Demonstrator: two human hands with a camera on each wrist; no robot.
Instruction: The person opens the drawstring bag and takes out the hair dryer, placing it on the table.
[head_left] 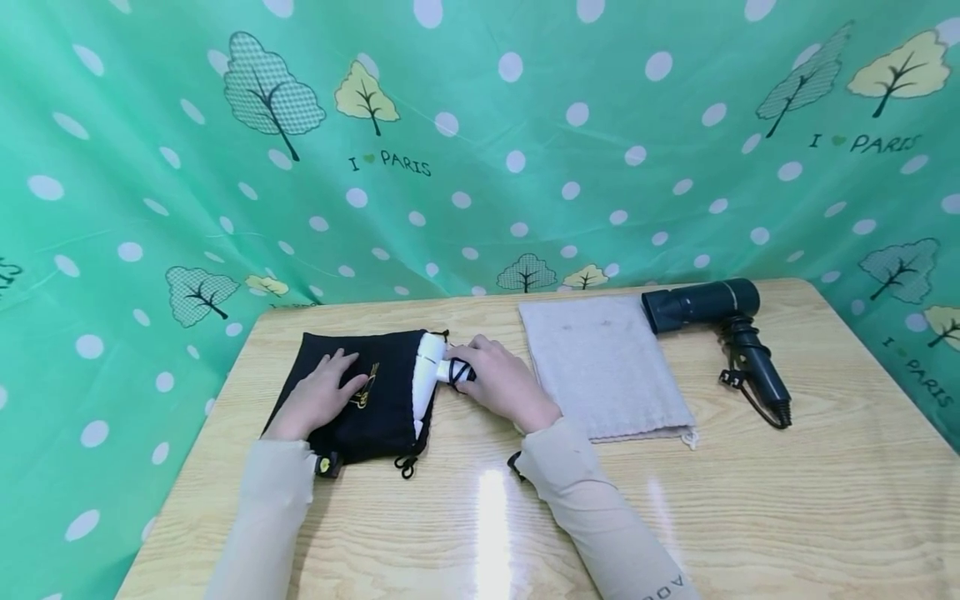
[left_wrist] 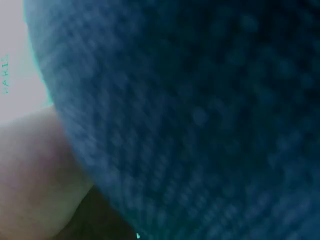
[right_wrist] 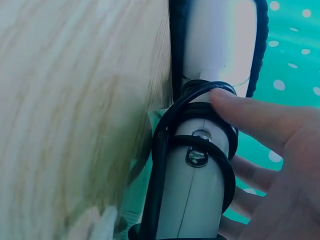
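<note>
A white hair dryer (head_left: 425, 371) lies partly inside a black drawstring bag (head_left: 390, 417), its handle sticking out to the right. My right hand (head_left: 504, 379) grips that handle, which has a black cord (right_wrist: 161, 160) wound round it. In the right wrist view the thumb presses near the top of the handle, with the other fingers behind it. My left hand (head_left: 317, 396) rests on the bag with its fingers spread beside a gold print. Dark fabric (left_wrist: 190, 125) fills most of the left wrist view and hides what lies beyond.
A light grey cloth drawstring bag (head_left: 607, 367) lies flat right of centre on the wooden table (head_left: 750, 500). At the back right is a black hair dryer (head_left: 701, 304), its nozzle by the grey bag's corner. A green dotted curtain (head_left: 480, 167) hangs behind.
</note>
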